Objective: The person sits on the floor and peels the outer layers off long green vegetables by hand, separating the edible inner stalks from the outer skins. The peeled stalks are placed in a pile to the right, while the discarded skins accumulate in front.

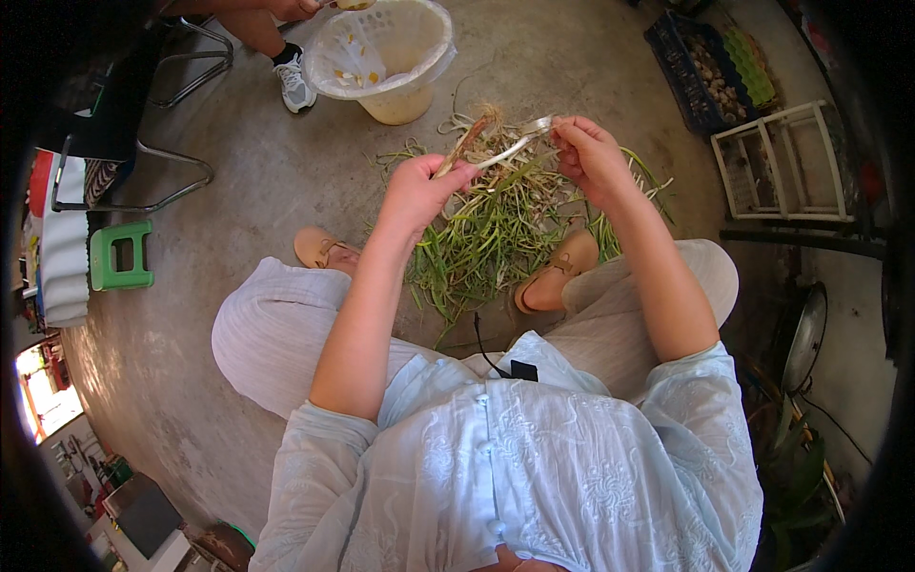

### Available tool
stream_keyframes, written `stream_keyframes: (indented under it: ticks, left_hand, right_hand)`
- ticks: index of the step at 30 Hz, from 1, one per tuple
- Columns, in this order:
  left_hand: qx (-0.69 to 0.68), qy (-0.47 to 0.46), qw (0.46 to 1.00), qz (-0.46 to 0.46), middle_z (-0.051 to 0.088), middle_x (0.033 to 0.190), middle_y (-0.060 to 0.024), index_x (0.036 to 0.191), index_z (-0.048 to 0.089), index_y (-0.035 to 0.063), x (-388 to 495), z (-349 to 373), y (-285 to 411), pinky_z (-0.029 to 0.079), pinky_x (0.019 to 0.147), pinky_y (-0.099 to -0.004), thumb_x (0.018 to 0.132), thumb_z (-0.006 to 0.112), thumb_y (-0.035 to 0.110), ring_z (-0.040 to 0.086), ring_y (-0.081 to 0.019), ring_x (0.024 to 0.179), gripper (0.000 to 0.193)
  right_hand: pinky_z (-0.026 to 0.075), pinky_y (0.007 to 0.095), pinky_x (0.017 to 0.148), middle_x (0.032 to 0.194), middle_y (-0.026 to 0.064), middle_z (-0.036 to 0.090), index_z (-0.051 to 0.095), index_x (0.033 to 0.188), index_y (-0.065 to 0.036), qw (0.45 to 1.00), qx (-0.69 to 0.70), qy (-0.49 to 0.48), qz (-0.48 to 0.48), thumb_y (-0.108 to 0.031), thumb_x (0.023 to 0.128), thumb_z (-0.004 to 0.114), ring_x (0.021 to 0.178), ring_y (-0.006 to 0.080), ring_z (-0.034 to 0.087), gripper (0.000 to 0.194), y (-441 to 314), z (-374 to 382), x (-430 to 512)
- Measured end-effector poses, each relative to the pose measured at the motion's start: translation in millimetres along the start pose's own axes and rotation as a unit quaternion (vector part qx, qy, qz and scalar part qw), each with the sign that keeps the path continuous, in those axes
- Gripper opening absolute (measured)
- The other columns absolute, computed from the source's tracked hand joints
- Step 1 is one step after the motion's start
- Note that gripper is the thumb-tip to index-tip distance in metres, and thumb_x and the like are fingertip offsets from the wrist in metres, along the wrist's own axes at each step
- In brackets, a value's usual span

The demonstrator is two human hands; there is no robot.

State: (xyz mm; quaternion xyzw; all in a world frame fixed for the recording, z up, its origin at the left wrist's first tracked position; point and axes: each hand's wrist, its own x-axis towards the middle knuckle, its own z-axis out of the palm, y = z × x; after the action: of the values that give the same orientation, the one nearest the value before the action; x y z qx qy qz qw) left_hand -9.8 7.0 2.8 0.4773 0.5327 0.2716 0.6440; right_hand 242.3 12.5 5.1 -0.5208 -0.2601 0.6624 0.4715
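Note:
My left hand (427,187) grips the white stem of a scallion-like plant (506,153) together with a brownish, dry-skinned stalk (463,146). The white stem slants up to the right towards my right hand (587,154), whose fingertips pinch a pale, thin piece of peel or root (541,124) at its end. Where the stem ends and the peel begins is hard to tell. Beneath both hands, a loose heap of long green leaves and stalks (493,243) with dry, stringy roots lies on the concrete floor between my feet.
Ahead stands a lined plastic basket (400,107) holding scraps, beside another person's shoe (293,84). A green stool (121,255) is at left. At right are a dark crate (665,79) of bulb-like things, a green egg tray (748,66) and a white rack (783,163).

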Motion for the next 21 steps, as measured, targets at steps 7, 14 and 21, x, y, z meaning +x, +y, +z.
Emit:
stream_keyframes:
  ticks: [7, 14, 21]
  left_hand:
    - [-0.004, -0.023, 1.000, -0.010, 0.058, 0.065, 0.0045, 0.077, 0.070, 0.0047, -1, -4, -1, 0.033, 0.057, -0.0225, 0.082, 0.070, 0.024, 0.045, -0.0050, 0.062, 0.021]
    - [0.003, -0.021, 0.998, -0.055, 0.056, 0.064, 0.0054, 0.079, 0.070, 0.0053, 1, -15, -1, 0.032, 0.054, -0.0228, 0.083, 0.069, 0.026, 0.044, -0.0055, 0.058, 0.022]
    - [0.029, -0.003, 1.000, -0.009, 0.057, 0.061, 0.0045, 0.076, 0.071, 0.0058, -7, 1, 7, 0.031, 0.051, -0.0239, 0.080, 0.071, 0.027, 0.043, -0.0058, 0.054, 0.021]
  right_hand:
    - [0.040, 0.0199, 0.055, 0.081, -0.0022, 0.058, 0.059, 0.111, -0.003, 0.962, -0.252, -0.066, -0.082, -0.019, 0.090, 0.063, 0.065, 0.0050, 0.049, 0.027, -4, 10, -12]
    - [0.041, 0.0206, 0.057, 0.075, -0.0040, 0.059, 0.062, 0.106, -0.002, 0.926, -0.337, -0.137, -0.100, -0.015, 0.087, 0.068, 0.065, 0.0037, 0.050, 0.023, 3, 3, -2]
    - [0.039, 0.0239, 0.054, 0.066, -0.0006, 0.056, 0.062, 0.091, 0.001, 0.851, -0.437, 0.021, -0.290, -0.013, 0.081, 0.068, 0.059, 0.0058, 0.048, 0.019, 16, 22, -9]
